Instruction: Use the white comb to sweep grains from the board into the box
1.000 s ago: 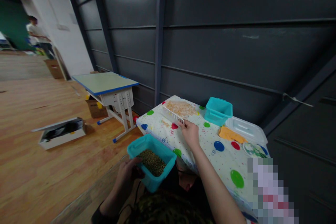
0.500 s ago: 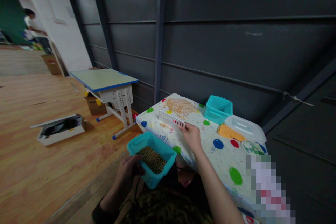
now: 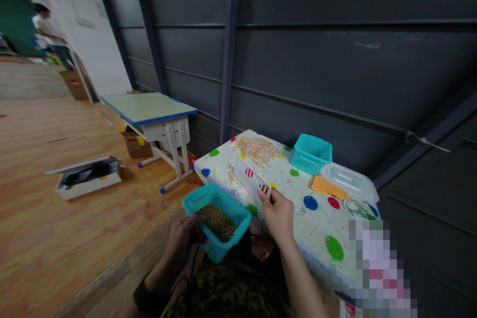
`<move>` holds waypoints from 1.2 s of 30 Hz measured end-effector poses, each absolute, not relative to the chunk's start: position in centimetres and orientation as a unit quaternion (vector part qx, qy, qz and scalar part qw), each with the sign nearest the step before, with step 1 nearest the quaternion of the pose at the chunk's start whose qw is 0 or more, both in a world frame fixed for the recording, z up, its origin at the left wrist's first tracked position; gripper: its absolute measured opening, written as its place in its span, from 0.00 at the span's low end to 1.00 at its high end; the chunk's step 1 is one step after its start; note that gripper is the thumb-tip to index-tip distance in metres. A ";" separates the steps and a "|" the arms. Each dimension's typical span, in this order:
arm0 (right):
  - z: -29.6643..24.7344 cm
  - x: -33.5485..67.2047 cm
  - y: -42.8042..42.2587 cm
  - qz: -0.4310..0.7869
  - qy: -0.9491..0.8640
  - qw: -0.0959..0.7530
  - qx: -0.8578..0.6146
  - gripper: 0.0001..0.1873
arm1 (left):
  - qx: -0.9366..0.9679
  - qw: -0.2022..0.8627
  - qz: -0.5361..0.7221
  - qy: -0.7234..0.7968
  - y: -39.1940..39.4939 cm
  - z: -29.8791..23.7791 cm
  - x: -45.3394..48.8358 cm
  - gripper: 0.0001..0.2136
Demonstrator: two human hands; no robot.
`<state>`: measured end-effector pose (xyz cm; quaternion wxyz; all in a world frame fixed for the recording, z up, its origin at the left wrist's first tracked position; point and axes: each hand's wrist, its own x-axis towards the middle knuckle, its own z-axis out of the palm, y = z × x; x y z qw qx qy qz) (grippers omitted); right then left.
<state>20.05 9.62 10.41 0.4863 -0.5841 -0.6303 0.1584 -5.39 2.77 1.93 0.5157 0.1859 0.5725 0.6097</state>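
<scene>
My left hand [image 3: 183, 233] is closed on the near-left rim of a turquoise plastic tub [image 3: 215, 250], held just off the table's front edge. A layer of small greenish-brown beans [image 3: 218, 220] covers its bottom. My right hand [image 3: 278, 212] pinches one end of a white slotted plastic strip [image 3: 246, 178] above the tablecloth, beyond the tub. The strip slants, its far end pointing left. Behind it, pale yellowish grains [image 3: 259, 150] are spread on the table, with a few more partly hidden close to the strip.
A second turquoise tub [image 3: 311, 154], a clear lid [image 3: 350, 181] and an orange cloth [image 3: 328, 187] lie toward the back right of the balloon-print table [image 3: 283, 179]. A dark panelled wall [image 3: 316, 64] stands behind. Leftward are a desk [image 3: 147, 108], an open white box [image 3: 89, 179] and a distant person [image 3: 50, 35].
My right hand has drawn the slotted strip toward me and slightly right, and the strip is now more steeply slanted. My left hand and the tub stay nearly the same.
</scene>
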 end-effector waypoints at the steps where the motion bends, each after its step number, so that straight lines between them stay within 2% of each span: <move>1: 10.3 20.0 9.3 0.161 -0.622 0.494 -0.586 0.22 | 0.189 0.515 0.612 0.570 2.8 2.0 -5.4 0.17; 6: 10.2 19.7 7.9 0.175 -0.607 0.508 -0.585 0.26 | 0.179 0.509 0.613 0.578 2.7 2.9 -5.0 0.17; 13: 11.0 20.0 6.7 0.170 -0.604 0.510 -0.588 0.23 | 0.183 0.515 0.606 0.578 2.2 5.5 -4.5 0.15; 29: 11.1 20.5 4.5 0.237 -0.600 0.501 -0.577 0.25 | 0.185 0.520 0.593 0.586 2.3 6.6 -4.3 0.14; 36: 10.3 20.2 5.0 0.275 -0.576 0.525 -0.563 0.24 | 0.195 0.519 0.600 0.577 2.3 5.9 -5.0 0.15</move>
